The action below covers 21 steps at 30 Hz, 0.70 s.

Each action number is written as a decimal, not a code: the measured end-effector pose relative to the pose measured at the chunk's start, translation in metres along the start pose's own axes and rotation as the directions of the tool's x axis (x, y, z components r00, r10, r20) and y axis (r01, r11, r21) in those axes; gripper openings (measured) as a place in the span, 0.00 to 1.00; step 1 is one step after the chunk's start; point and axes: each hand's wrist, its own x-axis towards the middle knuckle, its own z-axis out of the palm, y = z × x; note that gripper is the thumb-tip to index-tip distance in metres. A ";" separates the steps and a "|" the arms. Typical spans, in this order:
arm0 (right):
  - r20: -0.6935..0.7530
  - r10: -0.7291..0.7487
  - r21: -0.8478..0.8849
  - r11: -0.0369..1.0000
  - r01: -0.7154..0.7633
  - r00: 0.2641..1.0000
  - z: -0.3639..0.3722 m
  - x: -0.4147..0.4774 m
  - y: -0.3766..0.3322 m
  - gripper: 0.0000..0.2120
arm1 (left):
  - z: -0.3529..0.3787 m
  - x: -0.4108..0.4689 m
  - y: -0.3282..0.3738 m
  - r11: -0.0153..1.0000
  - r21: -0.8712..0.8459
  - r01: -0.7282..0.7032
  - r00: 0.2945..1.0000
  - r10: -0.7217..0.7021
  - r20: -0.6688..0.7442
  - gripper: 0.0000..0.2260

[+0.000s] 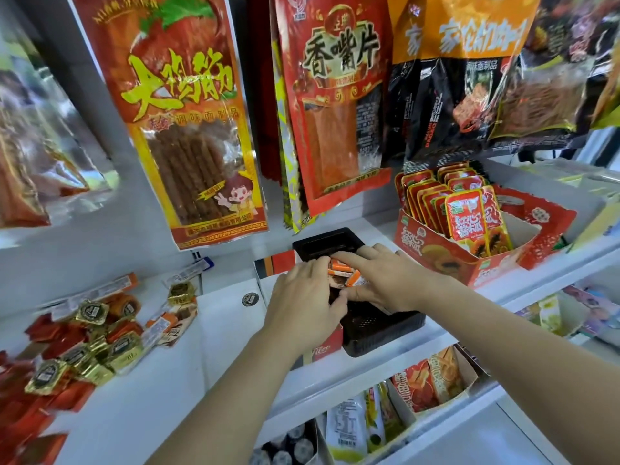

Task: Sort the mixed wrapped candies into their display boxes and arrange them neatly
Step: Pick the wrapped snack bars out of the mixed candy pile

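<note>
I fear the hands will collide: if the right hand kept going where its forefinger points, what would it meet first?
The right hand would likely meet the left hand first, over the candies; depth is unclear.

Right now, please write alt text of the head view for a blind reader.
The left hand holds orange wrapped candies over a black tray on a white shelf; the right hand presses them. Loose gold candies lie at left.
</note>
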 end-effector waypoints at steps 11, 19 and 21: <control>-0.095 0.147 0.360 0.927 -0.104 0.985 0.010 -0.019 0.002 0.45 | 0.001 0.014 0.004 0.995 0.041 0.092 0.992 -0.088 -0.093 0.12; -0.096 0.283 0.413 0.883 -0.221 0.954 -0.004 -0.014 -0.017 0.39 | -0.011 0.006 -0.003 0.999 -0.024 0.028 0.988 -0.031 -0.150 0.13; -0.179 0.282 0.414 0.891 -0.188 0.943 -0.013 -0.007 -0.037 0.35 | -0.023 -0.002 -0.013 0.997 -0.064 0.035 0.988 -0.045 -0.151 0.12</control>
